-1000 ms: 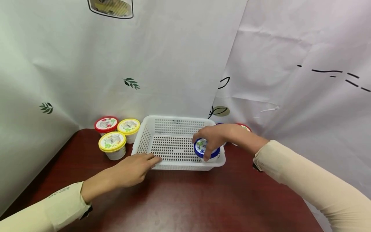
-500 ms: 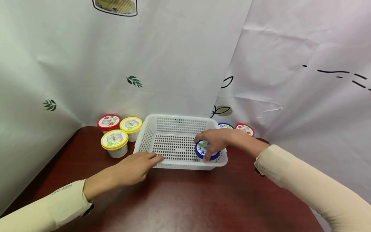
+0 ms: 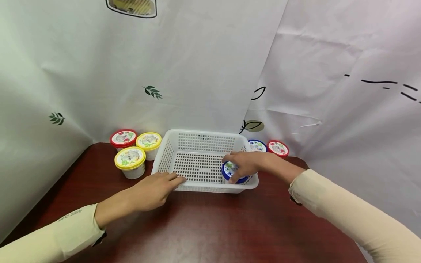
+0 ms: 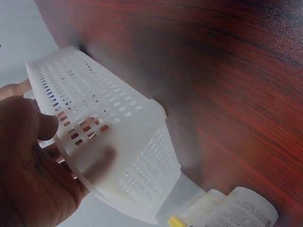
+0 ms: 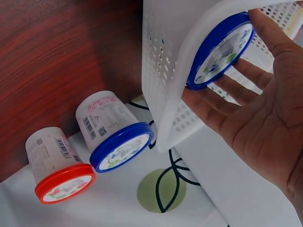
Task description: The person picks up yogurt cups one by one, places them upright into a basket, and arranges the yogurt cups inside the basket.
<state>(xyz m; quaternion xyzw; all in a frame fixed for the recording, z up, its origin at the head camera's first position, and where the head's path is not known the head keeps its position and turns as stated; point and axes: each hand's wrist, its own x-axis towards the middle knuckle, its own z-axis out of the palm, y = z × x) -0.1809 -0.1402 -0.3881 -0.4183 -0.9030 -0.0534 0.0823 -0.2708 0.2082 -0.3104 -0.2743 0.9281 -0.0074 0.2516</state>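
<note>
A white perforated plastic basket (image 3: pixel 194 166) stands on the table against the wall. My left hand (image 3: pixel 154 191) grips its near left rim, thumb outside and fingers inside in the left wrist view. Inside the basket's right end sits a round white tub with a blue lid (image 3: pixel 229 168). From above, my right hand (image 3: pixel 246 163) holds this tub, its thumb and fingers spread round the lid's edge. In the right wrist view, the blue lid (image 5: pixel 222 52) lies below the basket's rim, and the basket wall hides much of the tub's body.
Left of the basket stand two yellow-lidded tubs (image 3: pixel 129 159) and a red-lidded tub (image 3: pixel 123 138). Behind its right end are another blue-lidded tub (image 5: pixel 113 130) and a red-lidded tub (image 5: pixel 57 163). A white printed cloth (image 3: pixel 204 73) hangs behind the dark red table (image 3: pixel 210 226).
My right hand has sunk slightly with the blue-lidded tub into the basket's right end. The head view has shifted a little, uncovering the tubs behind. My left hand stays on the rim.
</note>
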